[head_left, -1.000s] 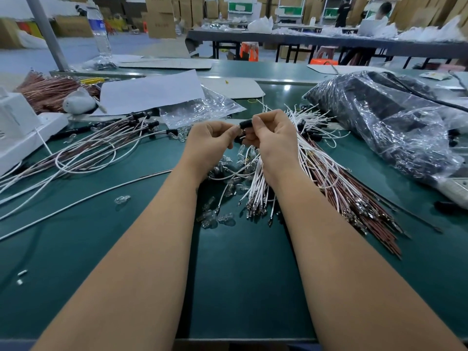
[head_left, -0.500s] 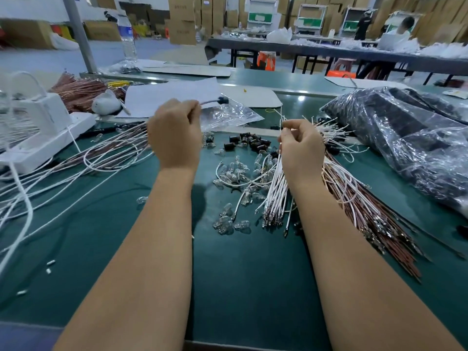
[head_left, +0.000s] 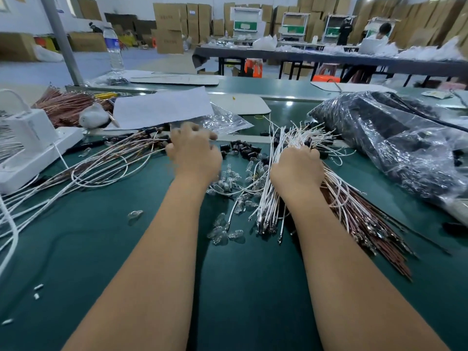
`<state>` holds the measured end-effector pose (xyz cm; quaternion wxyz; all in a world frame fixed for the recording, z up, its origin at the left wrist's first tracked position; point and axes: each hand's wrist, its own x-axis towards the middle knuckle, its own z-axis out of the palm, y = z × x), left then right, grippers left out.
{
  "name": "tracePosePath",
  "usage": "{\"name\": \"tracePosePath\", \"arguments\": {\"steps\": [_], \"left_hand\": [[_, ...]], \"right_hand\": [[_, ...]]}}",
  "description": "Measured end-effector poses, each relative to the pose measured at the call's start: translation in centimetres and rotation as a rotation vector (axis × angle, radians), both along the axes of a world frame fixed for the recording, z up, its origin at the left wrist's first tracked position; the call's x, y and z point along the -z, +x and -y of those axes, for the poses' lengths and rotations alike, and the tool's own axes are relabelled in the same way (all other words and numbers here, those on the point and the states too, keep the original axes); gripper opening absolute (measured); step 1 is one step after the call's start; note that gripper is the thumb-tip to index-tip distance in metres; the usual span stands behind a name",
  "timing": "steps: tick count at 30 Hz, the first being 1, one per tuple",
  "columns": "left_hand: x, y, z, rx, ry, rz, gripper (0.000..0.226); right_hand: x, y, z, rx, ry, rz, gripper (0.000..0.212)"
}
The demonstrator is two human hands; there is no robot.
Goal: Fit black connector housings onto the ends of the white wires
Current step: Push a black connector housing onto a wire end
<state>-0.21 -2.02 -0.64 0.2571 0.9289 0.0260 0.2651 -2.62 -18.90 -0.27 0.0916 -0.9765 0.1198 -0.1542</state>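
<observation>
My left hand is blurred, its fingers spread loosely above the black-tipped ends of the finished wires lying at the left. Nothing shows in it. My right hand lies on the bundle of white wires, fingers curled down among the strands near their far ends; the fingertips are hidden. Loose black connector housings lie on the green mat between my hands, with small clear bulbs just in front of them.
Brown wires fan out to the right of the white bundle. A large plastic bag of black parts fills the right side. A white device stands at the left, white paper behind my left hand, a water bottle beyond.
My left hand carried a wire with a black housing to the left pile and its fingers have spread. My right hand dropped from the wire tips onto the white bundle.
</observation>
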Motion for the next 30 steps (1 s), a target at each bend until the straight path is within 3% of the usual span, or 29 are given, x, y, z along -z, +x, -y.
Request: {"name": "tracePosePath", "arguments": {"steps": [4,7,9,11,16,18,21,24,26,30], "left_hand": [[0.4,-0.2,2.9,0.275,0.003,-0.120,0.030],[0.8,-0.4,3.6,0.421,-0.119,-0.191,0.030],[0.7,-0.6,3.6,0.489,-0.244,-0.152,0.031],[0.5,-0.6,3.5,0.510,-0.341,-0.068,0.034],[0.7,-0.4,3.4,0.523,-0.456,0.032,0.042],[0.6,-0.5,3.4,0.514,-0.446,0.119,0.048],[-0.1,-0.6,3.3,0.479,-0.328,0.238,0.057],[-0.3,-0.7,3.1,0.508,-0.223,0.247,0.043],[-0.3,-0.9,3.2,0.530,-0.242,0.255,0.029],[-1.2,-1.1,3.3,0.591,-0.377,0.272,0.024]], "right_hand": [[-0.3,-0.1,-0.1,-0.027,-0.011,0.010,0.027],[-0.1,0.1,0.1,-0.024,0.059,0.081,0.019],[-0.1,0.3,0.3,0.003,0.189,0.166,0.007],[0.0,0.3,0.4,0.035,0.298,0.241,0.011],[0.0,0.4,0.6,0.049,0.282,0.470,0.015],[-0.2,0.5,0.5,-0.045,0.359,0.605,0.010],[-0.3,0.1,-0.9,-0.327,0.401,0.650,0.012],[-0.1,-0.7,-2.5,-0.549,0.382,0.661,0.007],[-0.2,-1.0,-3.0,-0.612,0.435,0.694,0.007],[-0.5,-1.4,-3.2,-0.656,0.459,0.782,0.008]]}}
